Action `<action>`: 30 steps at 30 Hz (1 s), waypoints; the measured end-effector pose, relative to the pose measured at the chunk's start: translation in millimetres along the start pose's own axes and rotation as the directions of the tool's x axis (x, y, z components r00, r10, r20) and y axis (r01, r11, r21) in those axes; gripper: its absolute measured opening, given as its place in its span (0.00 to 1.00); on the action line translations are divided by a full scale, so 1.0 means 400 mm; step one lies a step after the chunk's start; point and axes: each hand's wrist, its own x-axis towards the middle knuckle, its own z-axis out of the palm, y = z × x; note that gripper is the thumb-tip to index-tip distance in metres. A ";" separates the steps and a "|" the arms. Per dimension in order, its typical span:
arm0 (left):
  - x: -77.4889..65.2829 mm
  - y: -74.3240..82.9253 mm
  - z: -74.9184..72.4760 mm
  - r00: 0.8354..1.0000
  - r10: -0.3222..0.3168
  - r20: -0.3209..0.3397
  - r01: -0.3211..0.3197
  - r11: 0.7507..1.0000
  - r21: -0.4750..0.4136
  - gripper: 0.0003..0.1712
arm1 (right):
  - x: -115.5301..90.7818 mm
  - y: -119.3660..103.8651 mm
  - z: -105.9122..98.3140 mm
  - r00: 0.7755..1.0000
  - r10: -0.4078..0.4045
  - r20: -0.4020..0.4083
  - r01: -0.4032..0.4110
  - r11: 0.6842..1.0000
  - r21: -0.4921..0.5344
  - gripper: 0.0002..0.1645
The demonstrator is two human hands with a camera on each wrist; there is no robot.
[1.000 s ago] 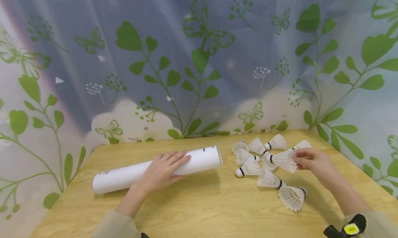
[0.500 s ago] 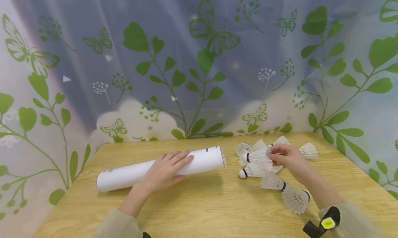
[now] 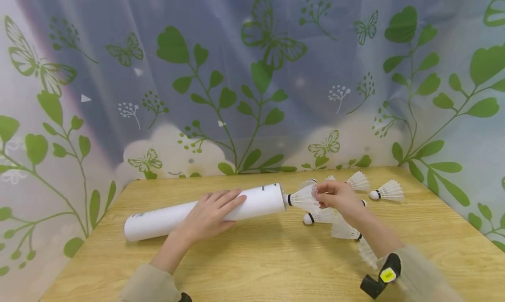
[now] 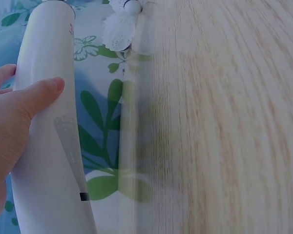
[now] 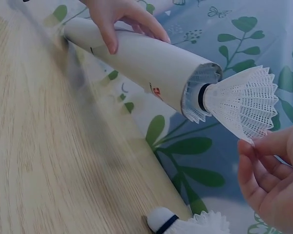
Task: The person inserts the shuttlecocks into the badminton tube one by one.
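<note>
My left hand (image 3: 211, 212) grips a white cardboard tube (image 3: 165, 221) around its middle, its right end tilted up off the table. In the left wrist view the thumb (image 4: 46, 92) lies across the tube's side. My right hand (image 3: 341, 199) pinches the skirt edge of a white shuttlecock (image 3: 304, 198) between thumb and fingertips. That shuttlecock's cork points into the tube's open right end. The right wrist view shows the black-banded shuttlecock (image 5: 241, 101) at the mouth, and another feathered skirt (image 5: 195, 109) sits just inside the tube (image 5: 146, 68).
Several loose shuttlecocks lie on the wooden table (image 3: 252, 267) at the right, partly behind my right hand and forearm. One shuttlecock (image 3: 386, 191) lies apart at the far right. A leaf-patterned curtain (image 3: 213, 96) hangs along the table's back edge.
My right hand has carried the shuttlecock left, from above the pile to the tube's open end. My left hand keeps its grip on the tube. The head view has shifted slightly.
</note>
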 end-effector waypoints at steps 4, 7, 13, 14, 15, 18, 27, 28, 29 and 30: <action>0.001 0.001 -0.002 1.000 0.004 -0.001 -0.004 1.000 0.005 0.47 | 0.015 0.004 0.024 1.000 0.022 0.000 -0.022 1.000 0.002 0.17; 0.002 0.002 -0.003 1.000 0.002 0.001 -0.002 1.000 0.004 0.47 | 0.025 0.005 0.041 1.000 0.028 0.002 -0.028 1.000 0.009 0.18; 0.004 0.003 -0.007 1.000 0.005 0.008 -0.005 1.000 0.015 0.46 | 0.042 0.012 0.074 1.000 0.031 -0.005 -0.031 1.000 -0.008 0.17; 0.004 0.004 -0.008 1.000 0.009 0.007 -0.009 1.000 0.017 0.46 | 0.043 0.012 0.080 0.999 0.031 -0.010 -0.031 0.999 -0.017 0.17; 0.004 0.005 -0.008 1.000 0.012 0.007 -0.012 1.000 0.019 0.46 | 0.045 0.013 0.086 0.999 0.029 -0.017 -0.029 0.999 -0.025 0.17; 0.002 0.006 -0.005 1.000 0.016 0.012 -0.016 1.000 0.021 0.46 | 0.048 0.013 0.104 0.999 0.020 -0.047 -0.023 0.998 -0.054 0.16; -0.004 0.006 0.004 1.000 0.012 0.018 -0.013 1.000 0.018 0.47 | 0.054 0.014 0.137 0.990 -0.028 -0.140 0.018 0.997 -0.078 0.10; -0.004 0.007 0.003 1.000 0.013 0.015 -0.013 1.000 0.014 0.47 | 0.054 0.015 0.139 0.988 -0.032 -0.148 0.019 0.996 -0.089 0.10; -0.003 0.007 0.002 1.000 0.014 0.013 -0.015 1.000 0.012 0.47 | 0.055 0.016 0.141 0.987 -0.037 -0.156 0.021 0.995 -0.099 0.10; -0.003 0.007 0.002 1.000 0.015 0.012 -0.015 1.000 0.011 0.47 | 0.056 0.017 0.142 0.986 -0.038 -0.163 0.020 0.994 -0.108 0.09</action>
